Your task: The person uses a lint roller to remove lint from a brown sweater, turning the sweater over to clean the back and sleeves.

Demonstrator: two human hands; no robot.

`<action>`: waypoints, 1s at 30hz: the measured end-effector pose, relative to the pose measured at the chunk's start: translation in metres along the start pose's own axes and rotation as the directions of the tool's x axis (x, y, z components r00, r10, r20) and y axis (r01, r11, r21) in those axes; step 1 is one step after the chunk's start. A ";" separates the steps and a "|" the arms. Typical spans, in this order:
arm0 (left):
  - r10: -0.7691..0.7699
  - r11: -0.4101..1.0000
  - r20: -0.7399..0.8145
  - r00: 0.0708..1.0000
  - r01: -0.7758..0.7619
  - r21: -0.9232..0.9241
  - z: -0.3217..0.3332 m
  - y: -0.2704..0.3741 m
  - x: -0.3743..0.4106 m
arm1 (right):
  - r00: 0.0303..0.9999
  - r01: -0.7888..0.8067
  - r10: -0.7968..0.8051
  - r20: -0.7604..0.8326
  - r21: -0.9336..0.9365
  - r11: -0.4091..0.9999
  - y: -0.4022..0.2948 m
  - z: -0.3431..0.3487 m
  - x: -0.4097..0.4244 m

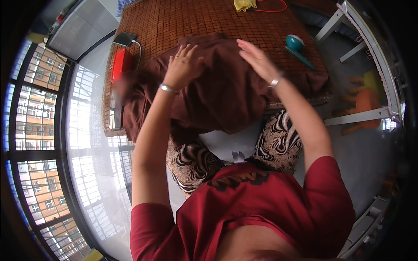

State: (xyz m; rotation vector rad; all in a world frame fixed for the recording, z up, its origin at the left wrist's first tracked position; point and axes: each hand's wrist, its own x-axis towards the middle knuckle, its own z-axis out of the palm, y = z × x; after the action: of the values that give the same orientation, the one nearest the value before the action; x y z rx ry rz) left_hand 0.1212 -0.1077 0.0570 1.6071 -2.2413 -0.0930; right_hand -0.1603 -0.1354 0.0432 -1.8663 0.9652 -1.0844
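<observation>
A dark brown garment lies spread and wrinkled over the near part of a mat-covered surface, and its near edge hangs down towards my knees. My left hand, with a ring and a silver bangle, is over the garment's left part, palm down with fingers spread. It grips no fold; whether it touches the cloth I cannot tell. Over the right part, my right hand is slightly blurred, with straight fingers and nothing held. Beyond that hand lies a teal handheld device with a round head and a long handle.
The brown tile-weave mat carries a phone with a white cable, a red box, a yellow cloth and a red cord. White table legs and an orange stool stand right; barred windows are left.
</observation>
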 end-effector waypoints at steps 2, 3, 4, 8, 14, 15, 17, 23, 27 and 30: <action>-0.197 0.974 0.051 0.979 0.189 0.124 0.014 -0.002 -0.006 | 0.994 -0.112 0.108 -0.035 -0.428 0.897 0.019 0.040 0.005; -0.300 0.940 0.067 0.952 0.283 0.193 0.024 -0.011 -0.012 | 0.997 -0.065 0.077 -0.013 -0.694 0.717 0.028 0.055 0.002; -0.358 0.923 0.105 0.928 0.335 0.190 0.025 -0.024 -0.024 | 0.995 0.026 0.065 0.081 -0.797 0.603 0.030 0.059 -0.004; -0.309 0.940 0.054 0.950 0.296 0.171 0.030 -0.032 -0.028 | 0.982 0.087 0.100 0.160 -0.853 0.515 0.047 0.027 0.020; -0.300 0.926 0.016 0.954 0.287 0.247 0.062 0.002 0.015 | 0.978 -0.087 0.209 0.010 -0.889 0.449 0.060 0.004 0.030; -0.307 0.930 0.065 0.950 0.284 0.234 0.057 0.005 0.017 | 0.978 -0.102 0.210 -0.010 -0.895 0.434 0.062 0.002 0.028; -0.258 0.959 0.178 0.949 0.229 0.167 0.040 -0.003 0.016 | 0.977 -0.108 0.210 -0.020 -0.902 0.418 0.065 0.002 0.028; -0.124 0.992 -0.414 0.902 0.119 -0.038 -0.028 -0.049 -0.045 | 0.976 -0.126 0.214 -0.041 -0.907 0.402 0.063 0.004 0.030; 0.124 0.975 -0.327 0.937 -0.054 0.213 -0.026 -0.035 -0.076 | 0.975 -0.090 0.223 0.004 -0.910 0.406 0.065 -0.001 0.031; -0.213 0.930 -0.100 0.972 0.233 0.284 -0.018 -0.038 -0.092 | 0.968 0.027 0.214 0.133 -0.900 0.434 0.064 -0.014 0.025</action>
State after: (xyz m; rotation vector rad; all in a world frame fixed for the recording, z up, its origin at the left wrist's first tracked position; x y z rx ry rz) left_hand 0.1872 -0.0327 0.0389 1.9849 -2.0886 0.2434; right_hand -0.1788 -0.1878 0.0005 -2.6438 1.6950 -0.1629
